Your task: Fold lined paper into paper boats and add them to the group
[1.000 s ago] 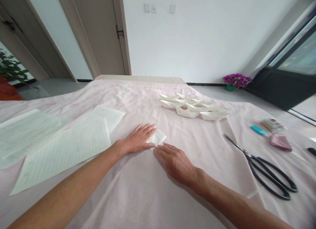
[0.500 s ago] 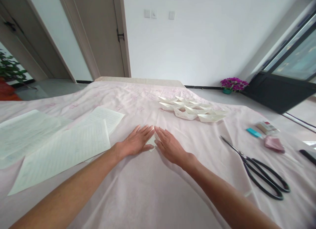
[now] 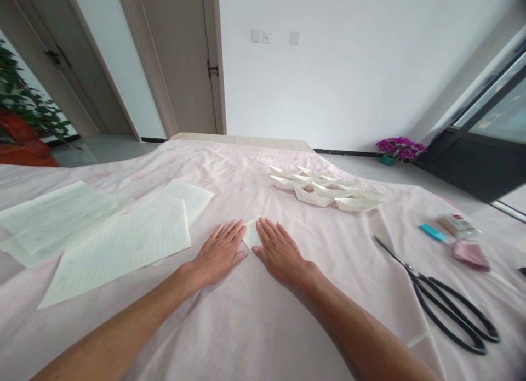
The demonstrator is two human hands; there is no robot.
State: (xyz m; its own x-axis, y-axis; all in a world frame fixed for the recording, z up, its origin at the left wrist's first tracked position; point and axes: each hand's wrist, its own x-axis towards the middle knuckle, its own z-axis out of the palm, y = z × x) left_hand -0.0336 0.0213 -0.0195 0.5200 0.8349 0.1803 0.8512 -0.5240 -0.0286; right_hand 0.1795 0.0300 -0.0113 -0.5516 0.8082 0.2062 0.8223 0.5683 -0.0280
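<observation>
A small folded piece of paper (image 3: pixel 252 236), pale and pointed at the top, lies on the pink cloth between my hands. Flat over its right side rests my right hand (image 3: pixel 279 244), fingers stretched out and covering part of it. My left hand (image 3: pixel 222 248) lies flat with fingers extended, its fingertips at the paper's left edge. Beyond my right hand, several folded paper boats (image 3: pixel 314 199) stand grouped on the cloth. Lined paper sheets (image 3: pixel 127 244) lie overlapping to the left of my left hand.
Black-handled scissors (image 3: pixel 415 277) lie on the right, points toward the far side. Behind them are a blue eraser-like block (image 3: pixel 433 232), a packaged beige block (image 3: pixel 458 226) and a pink pouch-like item (image 3: pixel 470 254). The pink patterned cloth (image 3: pixel 246 326) has wrinkles.
My left hand has slid left and slightly toward me, uncovering more of the folded paper. My right hand stays flat on it. The camera view has shifted a little.
</observation>
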